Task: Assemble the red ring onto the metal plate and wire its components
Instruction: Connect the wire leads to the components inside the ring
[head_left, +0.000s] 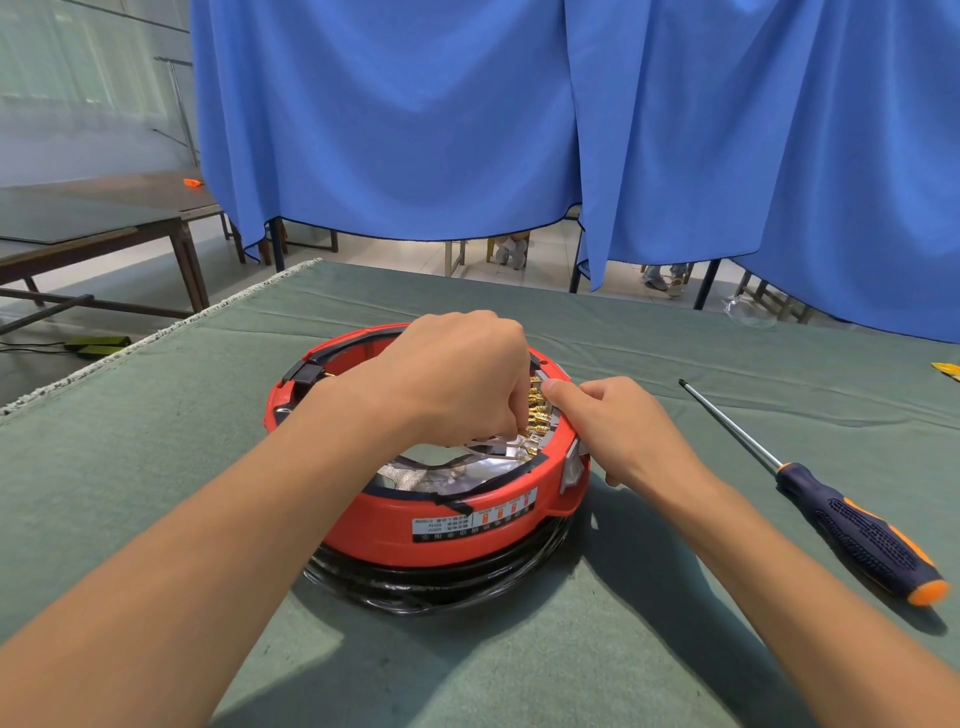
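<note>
— Nearest?
— The red ring (441, 525), round smooth plastic, mid-table on the green cloth (156, 493).
— Hands?
— Left hand (457, 374) curled inside, pinching brass terminals (537, 415); right hand (618, 426) presses its rim, thumb out.
— Right of it?
— A ribbed-handled screwdriver (831, 514).

A table draped in grey-green felt cloth (675, 332), frayed white along its left edge, carries a round red plastic ring (441, 530) seated on a black base. A long screwdriver with a navy-and-orange handle (862, 530) lies well apart to its right, and a small yellow object (948, 370) sits at the far right edge.
</note>
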